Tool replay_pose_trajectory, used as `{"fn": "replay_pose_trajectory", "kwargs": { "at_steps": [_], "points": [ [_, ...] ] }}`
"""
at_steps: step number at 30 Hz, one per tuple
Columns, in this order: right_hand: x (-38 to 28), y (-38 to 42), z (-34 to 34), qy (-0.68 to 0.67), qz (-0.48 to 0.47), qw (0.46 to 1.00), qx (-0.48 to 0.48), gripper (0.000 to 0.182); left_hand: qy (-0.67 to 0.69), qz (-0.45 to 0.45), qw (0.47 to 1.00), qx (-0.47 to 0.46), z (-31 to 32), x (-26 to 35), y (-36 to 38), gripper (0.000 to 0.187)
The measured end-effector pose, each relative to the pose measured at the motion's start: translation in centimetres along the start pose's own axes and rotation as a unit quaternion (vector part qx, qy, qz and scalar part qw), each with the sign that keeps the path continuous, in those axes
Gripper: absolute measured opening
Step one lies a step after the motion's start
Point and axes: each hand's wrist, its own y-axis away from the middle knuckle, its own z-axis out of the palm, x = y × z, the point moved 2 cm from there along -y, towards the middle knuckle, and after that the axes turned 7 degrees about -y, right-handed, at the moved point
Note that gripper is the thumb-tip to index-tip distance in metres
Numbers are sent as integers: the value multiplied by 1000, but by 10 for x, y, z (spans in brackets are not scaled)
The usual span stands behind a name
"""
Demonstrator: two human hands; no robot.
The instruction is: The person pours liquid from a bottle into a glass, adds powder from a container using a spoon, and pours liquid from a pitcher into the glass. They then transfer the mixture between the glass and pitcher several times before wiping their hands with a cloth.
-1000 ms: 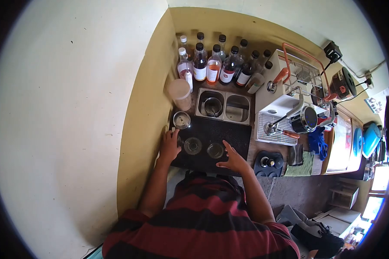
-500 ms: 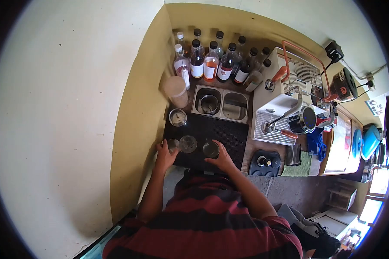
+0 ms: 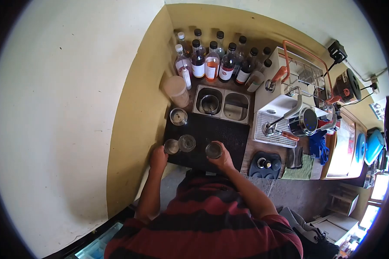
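A: Quick, what's in hand?
B: Glass handling, I'd judge. Right hand [image 3: 223, 159] is curled round the right glass [image 3: 214, 150], on or just above the black mat [image 3: 207, 127], near its front edge; contact underneath can't be told.
A: Fingers?
B: Right: fingers bent round the far side, thumb on the near side, pinching the glass between. Left hand [image 3: 158, 157] is at the outer side of the left glass [image 3: 171, 146]; fingertips mostly hidden (tiny in frame, sorry), can't tell if they pinch.
A: Next move calls for what?
B: My judgement: a firm wall grip on each, kept level, with the left glass guided clear of the middle glass [image 3: 186, 143] right beside it.
A: Direction, long axis?
B: Right glass: round end faces the camera, long axis roughly up from the mat. Left glass much the same, slight lean possible. Mouth up or base up, can't tell.
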Motion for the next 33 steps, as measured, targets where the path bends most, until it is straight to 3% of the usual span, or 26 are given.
{"fn": "replay_pose_trajectory", "kwargs": {
  "at_steps": [3,6,9,12,15,18,21,27,33],
  "points": [
    [8,9,-16,11,-14,1000,10,70,47,41,997,53,10,-2,12,29],
    [10,19,-35,5,-32,999,17,70,169,-36,980,-95,32,-20,20,28],
    [10,30,-52,4,-16,999,28,70,298,-88,947,-77,51,-24,43,28],
    [6,37,-65,-23,-1,999,28,72,346,-117,929,65,73,-23,74,28],
    [10,40,-76,27,-35,999,26,74,421,-134,890,112,86,-19,97,27],
    [10,41,-86,-8,-40,999,-3,75,502,-131,855,16,68,8,122,23],
    [-11,42,-99,24,-63,997,-32,75,422,-89,902,-18,48,50,137,19],
    [-43,35,-123,142,-152,972,-110,80,419,11,905,72,40,140,140,15],
    [-80,31,-132,243,-253,929,-123,86,433,32,901,3,26,171,134,17]
  ]
}}
